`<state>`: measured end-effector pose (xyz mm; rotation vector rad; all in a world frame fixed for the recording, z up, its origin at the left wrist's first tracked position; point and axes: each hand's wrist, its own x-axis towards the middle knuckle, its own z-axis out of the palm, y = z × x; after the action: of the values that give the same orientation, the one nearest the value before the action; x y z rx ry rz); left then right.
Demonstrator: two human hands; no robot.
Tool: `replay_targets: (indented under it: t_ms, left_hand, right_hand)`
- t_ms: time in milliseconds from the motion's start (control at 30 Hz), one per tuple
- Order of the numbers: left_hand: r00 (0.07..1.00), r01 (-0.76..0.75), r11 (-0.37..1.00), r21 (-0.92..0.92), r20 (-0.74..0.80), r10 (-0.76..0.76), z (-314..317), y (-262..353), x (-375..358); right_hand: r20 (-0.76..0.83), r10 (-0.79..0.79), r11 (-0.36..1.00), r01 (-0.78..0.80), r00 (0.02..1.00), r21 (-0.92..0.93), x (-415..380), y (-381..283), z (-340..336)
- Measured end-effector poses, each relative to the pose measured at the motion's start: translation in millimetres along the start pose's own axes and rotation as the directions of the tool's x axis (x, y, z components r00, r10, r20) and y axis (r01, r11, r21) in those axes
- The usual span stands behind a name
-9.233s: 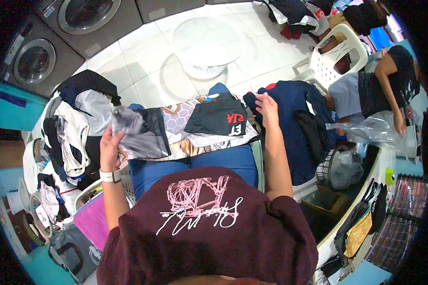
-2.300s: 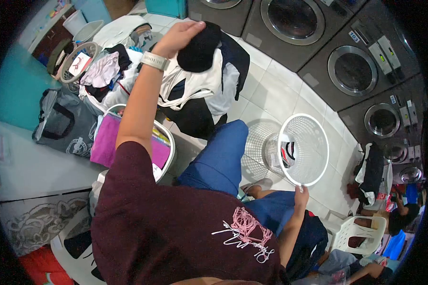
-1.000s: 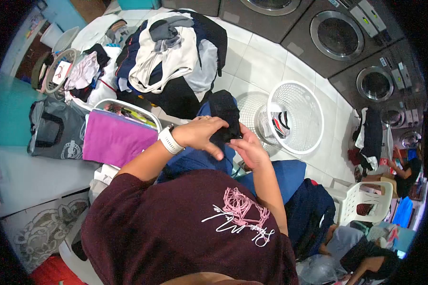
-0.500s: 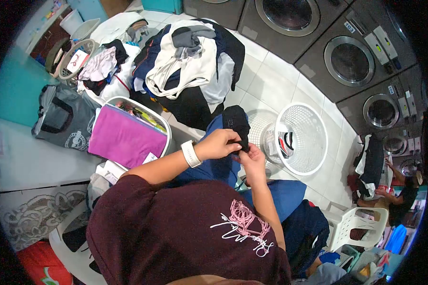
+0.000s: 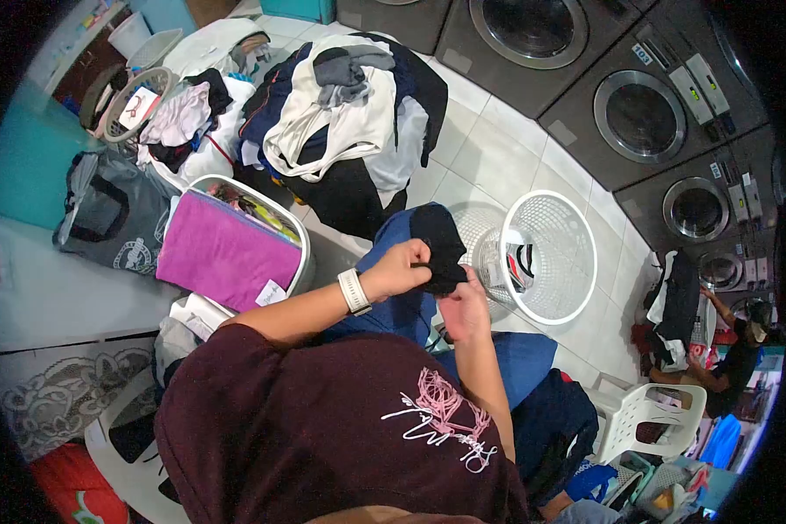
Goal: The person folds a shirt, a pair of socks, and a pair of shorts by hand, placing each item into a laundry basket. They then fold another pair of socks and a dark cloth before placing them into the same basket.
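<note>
Both hands hold a small black cloth item [image 5: 439, 247] over my lap. My left hand [image 5: 399, 271], with a white watch on its wrist, pinches the cloth's left edge with its fingers closed. Lower right of it, my right hand [image 5: 465, 306] grips the bottom right edge between thumb and fingers. The cloth hangs spread above my blue-clad leg [image 5: 393, 240]. Just right of my hands stands a white mesh basket [image 5: 576, 262] with a few items inside.
A pink towel [image 5: 223, 253] covers a white basket at left. Behind it lie a large clothes pile [image 5: 332, 122] and a grey bag [image 5: 118, 210]. Dark front-loading machines [image 5: 568, 96] line the back right. Another person [image 5: 734, 367] is at far right, near a white chair [image 5: 664, 419].
The black cloth is spread wider and lower between my hands. My right hand has moved slightly down, its palm more in view. The other person at the right shows more.
</note>
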<state>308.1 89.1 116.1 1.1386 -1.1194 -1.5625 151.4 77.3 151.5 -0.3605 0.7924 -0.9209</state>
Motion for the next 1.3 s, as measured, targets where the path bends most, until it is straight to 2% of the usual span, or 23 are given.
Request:
replay_targets:
  t_ms: [33,67,100,167,233,300,367,467,533,567,633,700,767,833,900,967,1033,1100,1133,1200,1233,1267,1300]
  left_hand:
    - [0.990,0.001,0.997,0.072,-0.141,0.009,-0.6,-4.0,2.2]
    - [0.967,-0.070,0.957,0.280,-0.218,0.134,-0.4,-0.1,0.3]
    - [0.967,-0.069,0.958,0.280,-0.216,0.133,1.1,3.2,-3.9]
    - [0.965,-0.100,0.829,0.551,-0.150,0.216,2.4,13.8,-8.9]
    - [0.954,-0.185,0.836,0.516,-0.111,0.280,8.2,14.4,-9.0]
    - [0.835,-0.472,0.801,0.368,-0.107,0.541,18.1,14.2,-8.2]
    - [0.946,-0.324,0.936,0.139,0.058,0.319,22.4,9.9,-11.2]
    - [0.972,-0.185,0.981,-0.062,0.134,0.192,24.0,0.5,-2.6]
    - [0.959,0.041,0.977,-0.207,0.281,0.019,24.0,-3.4,3.3]
    - [0.958,0.041,0.977,-0.208,0.285,0.021,24.0,-1.9,4.9]
    - [0.969,-0.137,0.990,0.019,0.210,0.130,22.7,1.6,6.3]
    - [0.986,-0.112,0.992,0.057,0.132,0.104,27.5,1.1,10.6]
    - [0.989,-0.140,0.965,0.220,-0.021,0.148,31.8,2.6,16.0]
    - [0.978,-0.148,0.939,0.309,-0.093,0.185,33.7,3.6,22.0]
    - [0.993,-0.045,0.927,0.372,-0.086,0.083,34.0,10.6,26.3]
    - [0.993,-0.055,0.951,0.303,-0.088,0.085,39.5,10.3,29.1]
    - [0.898,-0.360,0.827,0.432,-0.080,0.433,47.4,14.8,27.4]
    - [0.914,-0.349,0.832,0.431,-0.040,0.404,56.5,14.2,23.4]
    - [0.931,-0.359,0.892,0.275,0.043,0.362,60.1,7.9,24.8]
    - [0.938,-0.298,0.955,-0.017,0.183,0.296,64.6,3.5,25.9]
    - [0.934,-0.298,0.954,-0.019,0.203,0.295,63.7,1.1,26.1]
    - [0.951,-0.158,0.984,-0.084,0.256,0.174,62.6,4.1,24.7]
    - [0.947,-0.008,0.991,-0.136,0.318,0.051,63.0,6.9,23.0]
  right_hand:
    - [0.000,-0.002,1.000,0.002,1.000,0.000,1.0,0.2,0.0]
    - [0.072,-0.005,0.995,0.012,0.997,-0.099,2.3,1.1,-1.2]
    - [0.141,0.000,0.980,0.028,0.990,-0.195,2.6,3.4,-3.3]
    - [0.131,-0.040,0.942,0.081,0.991,-0.325,9.2,12.4,-8.5]
    - [-0.016,-0.322,0.722,0.235,0.947,-0.650,14.5,20.4,-18.9]
    - [-0.047,-0.394,0.632,0.233,0.918,-0.739,21.9,20.2,-28.7]
    - [-0.140,-0.423,0.743,0.254,0.895,-0.619,28.3,24.2,-31.2]
    - [-0.206,-0.357,0.826,0.205,0.911,-0.524,21.7,18.4,-23.9]
    - [-0.208,-0.306,0.855,0.172,0.929,-0.489,19.8,14.8,-23.3]
    - [-0.242,-0.300,0.886,0.176,0.923,-0.429,15.2,12.2,-17.5]
    - [-0.279,-0.295,0.914,0.184,0.914,-0.362,12.6,14.1,-15.1]
    - [-0.134,-0.571,0.699,0.394,0.810,-0.597,13.0,17.5,-14.5]
    - [-0.121,-0.597,0.656,0.396,0.793,-0.642,10.6,16.6,-13.0]
    - [0.076,-0.742,0.366,0.497,0.666,-0.787,9.5,12.5,-10.6]
    - [0.054,-0.742,0.333,0.438,0.668,-0.835,3.4,7.6,-6.6]
    - [0.049,-0.770,0.242,0.363,0.636,-0.900,5.9,5.6,-15.6]
    - [0.008,-0.814,0.260,0.377,0.581,-0.889,5.9,-5.1,-20.5]
    - [-0.068,-0.797,0.205,0.164,0.600,-0.965,11.6,-10.8,-41.1]
    - [-0.013,-0.808,0.126,0.152,0.589,-0.980,12.3,-10.5,-50.2]
    - [-0.045,-0.787,0.143,0.112,0.615,-0.983,7.8,-15.8,-51.2]
    - [-0.074,-0.758,0.157,0.072,0.648,-0.985,5.3,-18.1,-52.1]
    - [-0.150,-0.759,0.259,0.082,0.634,-0.962,10.3,-17.2,-59.7]
    - [-0.058,-0.766,0.227,0.184,0.640,-0.956,15.3,-11.3,-76.2]
